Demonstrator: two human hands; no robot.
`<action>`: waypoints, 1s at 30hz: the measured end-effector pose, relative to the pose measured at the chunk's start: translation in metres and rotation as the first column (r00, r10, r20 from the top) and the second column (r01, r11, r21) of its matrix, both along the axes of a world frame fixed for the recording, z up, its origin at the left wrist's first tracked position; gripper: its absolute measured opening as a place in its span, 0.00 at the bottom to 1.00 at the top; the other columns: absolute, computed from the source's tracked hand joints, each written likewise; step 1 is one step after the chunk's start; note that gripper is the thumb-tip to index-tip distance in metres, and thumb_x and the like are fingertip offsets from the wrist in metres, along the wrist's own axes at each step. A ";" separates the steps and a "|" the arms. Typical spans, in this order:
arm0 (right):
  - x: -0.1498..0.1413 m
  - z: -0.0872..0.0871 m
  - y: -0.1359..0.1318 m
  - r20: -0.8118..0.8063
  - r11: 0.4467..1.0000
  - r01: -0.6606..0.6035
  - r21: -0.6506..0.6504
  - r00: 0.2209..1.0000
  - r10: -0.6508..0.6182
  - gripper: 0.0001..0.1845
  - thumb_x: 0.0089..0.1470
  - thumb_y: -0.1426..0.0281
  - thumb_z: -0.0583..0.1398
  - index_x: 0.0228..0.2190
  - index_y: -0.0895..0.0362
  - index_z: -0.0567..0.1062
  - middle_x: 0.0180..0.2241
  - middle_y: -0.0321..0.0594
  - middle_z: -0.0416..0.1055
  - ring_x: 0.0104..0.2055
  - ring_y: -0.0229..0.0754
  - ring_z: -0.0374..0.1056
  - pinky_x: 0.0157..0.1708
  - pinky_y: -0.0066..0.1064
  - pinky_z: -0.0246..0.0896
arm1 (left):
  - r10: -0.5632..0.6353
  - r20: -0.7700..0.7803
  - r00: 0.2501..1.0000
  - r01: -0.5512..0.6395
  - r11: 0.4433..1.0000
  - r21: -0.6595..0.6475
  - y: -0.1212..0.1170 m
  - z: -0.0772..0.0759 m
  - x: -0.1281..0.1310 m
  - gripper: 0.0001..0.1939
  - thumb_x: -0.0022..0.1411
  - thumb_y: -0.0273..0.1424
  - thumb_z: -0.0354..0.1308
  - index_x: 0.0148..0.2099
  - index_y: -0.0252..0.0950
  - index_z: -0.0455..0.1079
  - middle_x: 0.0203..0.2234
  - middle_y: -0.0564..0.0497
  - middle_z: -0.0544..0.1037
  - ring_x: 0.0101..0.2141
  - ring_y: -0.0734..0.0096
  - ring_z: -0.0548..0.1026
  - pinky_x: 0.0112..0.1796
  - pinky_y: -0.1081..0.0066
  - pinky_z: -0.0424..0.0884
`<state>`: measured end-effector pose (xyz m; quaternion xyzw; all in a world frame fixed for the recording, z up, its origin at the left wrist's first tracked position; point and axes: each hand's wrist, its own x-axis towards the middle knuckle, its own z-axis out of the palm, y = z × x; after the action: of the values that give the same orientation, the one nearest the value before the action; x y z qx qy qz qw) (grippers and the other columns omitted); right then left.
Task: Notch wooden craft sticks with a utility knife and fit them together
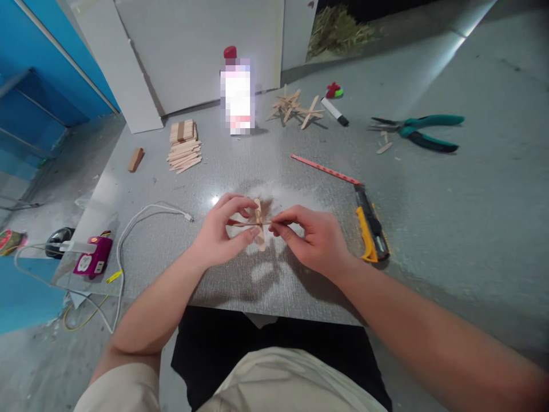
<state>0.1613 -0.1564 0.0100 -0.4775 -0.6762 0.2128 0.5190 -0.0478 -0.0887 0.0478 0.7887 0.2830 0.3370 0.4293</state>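
Above the middle of the grey table, my left hand (229, 226) grips a small cross of wooden craft sticks (262, 242) between thumb and fingers. One stick of the cross runs roughly up and down in the view; another lies crosswise. From the right, my right hand (311, 237) pinches the end of the crosswise stick, thumb against index finger. Both hands are closed on the same piece, and its shadow falls on the table below. Fingers partly hide where the sticks meet.
Craft stick bundles (184, 146) lie at the back left, with a loose stick pile (291, 107) and a marker (334, 111) further right. A yellow-handled saw (369, 226) and green pliers (422, 130) lie on the right. A white cable (146, 207) and purple box (93, 257) are left.
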 end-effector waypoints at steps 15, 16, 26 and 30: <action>-0.003 -0.005 0.002 -0.138 0.997 -0.046 -0.065 0.990 0.037 0.10 0.56 0.72 0.65 0.41 0.51 0.81 0.35 0.38 0.83 0.35 0.43 0.81 0.39 0.35 0.77 | 0.020 0.057 0.998 -0.040 0.925 0.377 0.000 -0.008 0.008 0.06 0.63 0.21 0.62 0.40 0.36 0.78 0.35 0.48 0.83 0.35 0.74 0.82 0.36 0.75 0.79; -0.003 -0.006 0.003 -0.152 0.996 -0.048 -0.076 0.988 0.036 0.10 0.55 0.71 0.66 0.41 0.51 0.81 0.36 0.38 0.83 0.36 0.44 0.81 0.39 0.35 0.78 | 0.017 0.056 0.998 -0.038 0.918 0.395 -0.001 -0.007 0.008 0.06 0.63 0.21 0.62 0.40 0.36 0.78 0.36 0.48 0.83 0.36 0.74 0.82 0.38 0.74 0.79; -0.004 -0.002 0.005 -0.323 0.975 -0.132 -0.180 0.944 0.068 0.06 0.56 0.64 0.69 0.36 0.50 0.82 0.33 0.35 0.83 0.33 0.42 0.81 0.36 0.33 0.81 | -0.062 0.034 0.998 0.035 0.851 0.524 0.000 -0.010 0.005 0.07 0.66 0.22 0.62 0.44 0.37 0.77 0.41 0.47 0.84 0.42 0.72 0.83 0.44 0.73 0.81; -0.005 -0.002 0.006 -0.358 0.971 -0.150 -0.186 0.931 0.076 0.06 0.55 0.64 0.69 0.36 0.50 0.82 0.33 0.35 0.84 0.34 0.42 0.81 0.37 0.33 0.81 | -0.057 0.027 0.998 0.035 0.857 0.514 0.000 -0.011 0.004 0.06 0.67 0.23 0.61 0.44 0.37 0.77 0.40 0.47 0.84 0.42 0.71 0.83 0.44 0.72 0.81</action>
<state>0.1565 -0.1506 0.0075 -0.4444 -0.5740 0.3937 0.5640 -0.0433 -0.0883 0.0370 0.8739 0.1554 0.4061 0.2175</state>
